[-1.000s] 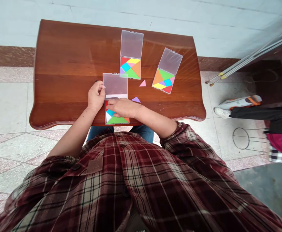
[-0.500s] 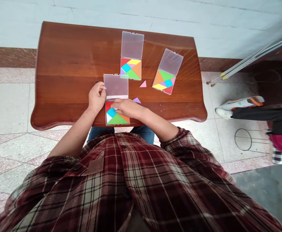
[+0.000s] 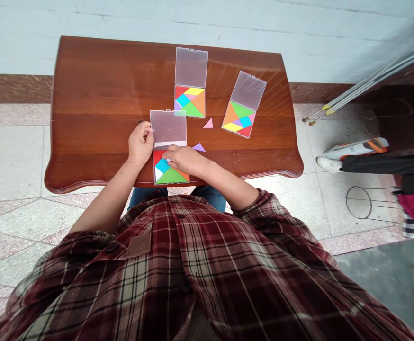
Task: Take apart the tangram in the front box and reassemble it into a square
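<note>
- Here we go, the left hand (image 3: 140, 143) is up at the table's near edge, fingers curled in narrow, tips right at the left side of the clear plastic lid (image 3: 168, 128); touching it, but whether they're actually gripping, I can't tell!
- The right hand (image 3: 185, 160) comes across low over the open tangram box (image 3: 170, 174), fingers together and pressing down on the tangram pieces (image 3: 167, 174); can't tell whether they're pinching one.
- That box sits right on the near edge of the wooden table (image 3: 96, 80), red, blue, white, green and orange pieces showing, its lid just beyond it, towards the far edge.
- Two loose triangles out on the wood: a purple one (image 3: 198, 148) just beside the right hand's fingers, a pink one (image 3: 208, 123) further towards the far edge.
- Toward the middle, a second tangram box (image 3: 189, 102), filled with colour, lid (image 3: 191, 67) open at the far side.
- Off to the right, a third filled tangram box (image 3: 237, 120), set at a slant, lid (image 3: 248, 90) open as well.
- Beyond the table's right edge, a co-worker's white sneaker (image 3: 329, 164) and black trouser leg (image 3: 388, 163) on the tiled floor, near a round wire frame (image 3: 358, 202).
- The plaid flannel shirt (image 3: 178, 265) fills the foreground!
</note>
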### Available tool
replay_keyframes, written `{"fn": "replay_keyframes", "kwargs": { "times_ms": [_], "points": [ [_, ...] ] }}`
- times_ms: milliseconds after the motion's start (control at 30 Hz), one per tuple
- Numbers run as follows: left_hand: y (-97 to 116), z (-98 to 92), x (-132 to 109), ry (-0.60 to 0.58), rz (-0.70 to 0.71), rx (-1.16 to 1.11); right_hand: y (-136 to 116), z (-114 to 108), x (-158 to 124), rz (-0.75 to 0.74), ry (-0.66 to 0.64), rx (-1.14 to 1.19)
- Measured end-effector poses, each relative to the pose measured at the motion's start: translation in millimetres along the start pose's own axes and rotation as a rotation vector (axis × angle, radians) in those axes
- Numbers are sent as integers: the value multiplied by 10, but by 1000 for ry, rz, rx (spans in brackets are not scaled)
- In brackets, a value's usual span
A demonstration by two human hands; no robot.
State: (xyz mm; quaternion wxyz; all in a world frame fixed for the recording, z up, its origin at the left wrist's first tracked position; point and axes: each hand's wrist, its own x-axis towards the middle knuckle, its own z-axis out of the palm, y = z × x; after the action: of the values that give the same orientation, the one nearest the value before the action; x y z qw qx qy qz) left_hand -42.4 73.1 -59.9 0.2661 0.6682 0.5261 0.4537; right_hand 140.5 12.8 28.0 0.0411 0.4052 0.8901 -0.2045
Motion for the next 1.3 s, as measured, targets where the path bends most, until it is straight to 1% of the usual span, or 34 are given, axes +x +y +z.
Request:
{"fn": "replay_keyframes", "kwargs": {
  "times_ms": [167,300,567,633,700,767,867,933,967,1033,1133,1233,1300],
  "points": [
    [-11,-9,7,-14,4,12,-164,112,39,-15,33,-15],
    [2,-12,7,-25,4,13,-201,192,60,23,57,-37],
    [17,-7,4,-4,9,23,-230,200,56,59,74,-2],
    [15,-7,5,-2,11,24,-209,173,42,68,100,36],
    [14,-5,7,-2,18,22,-114,124,-6,101,179,88],
    [9,-2,12,2,22,15,73,55,-104,176,299,135],
    [-14,0,23,9,21,4,447,-47,-327,390,451,158],
    [-36,-1,30,9,27,0,655,-84,-468,527,486,146],
    [-47,-2,32,8,32,0,724,-87,-519,559,470,142],
    [-66,-4,34,9,42,4,777,-73,-559,544,399,143],
    [-78,-7,34,14,48,15,707,-39,-492,459,252,138],
    [-74,-7,34,16,45,26,618,-44,-383,490,126,92],
    [-66,-7,35,13,41,22,602,-63,-341,522,78,73]
  ]
}}
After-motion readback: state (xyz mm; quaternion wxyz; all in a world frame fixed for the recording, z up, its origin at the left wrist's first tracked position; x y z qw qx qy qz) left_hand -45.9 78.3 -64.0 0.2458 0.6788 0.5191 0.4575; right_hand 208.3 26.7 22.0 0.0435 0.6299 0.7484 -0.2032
